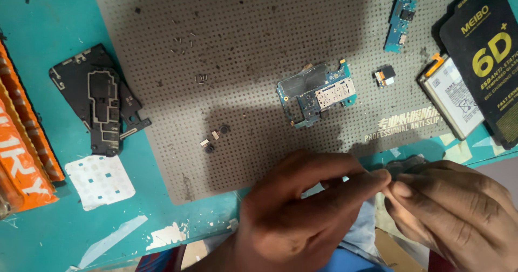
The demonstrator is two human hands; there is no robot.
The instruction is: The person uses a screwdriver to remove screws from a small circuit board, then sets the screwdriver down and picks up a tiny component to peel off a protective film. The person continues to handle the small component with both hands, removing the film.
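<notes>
- The left hand and right hand meet at the lower right of the frame, fingertips pinched together on a small dark part held just off the edge of the teal surface.
- Both grips are closed on that part; its exact kind is too hidden to tell.
- Risk, as I judge it: held over the person's lap rather than the mat, a slip could drop the part out of reach.
- The grey perforated mat holds loose screws and tiny camera modules that a sweeping wrist could scatter.
- The blue mainboard lies centre, a smaller board upper right, the battery at right, and the black inner frame at left.
</notes>
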